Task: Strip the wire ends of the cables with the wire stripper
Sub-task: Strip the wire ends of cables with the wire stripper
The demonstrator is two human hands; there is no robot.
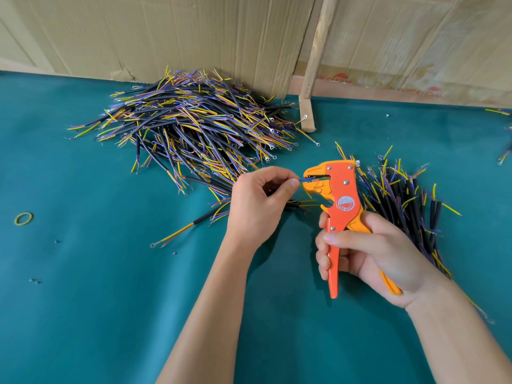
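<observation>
Head view: right hand [368, 253] grips orange wire stripper [339, 206] handles above green table [83, 300]. Left hand [257, 206] pinches cable [300, 202], thin wire end [306, 179] apparently fed into stripper's mouth. Cable piles behind and right.

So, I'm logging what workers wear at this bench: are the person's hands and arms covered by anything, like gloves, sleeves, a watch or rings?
Nothing worn shows. The left hand and right hand are bare, without gloves or rings. Both forearms are uncovered down to the frame's lower edge, with no sleeve, watch or wristband in view.
</observation>
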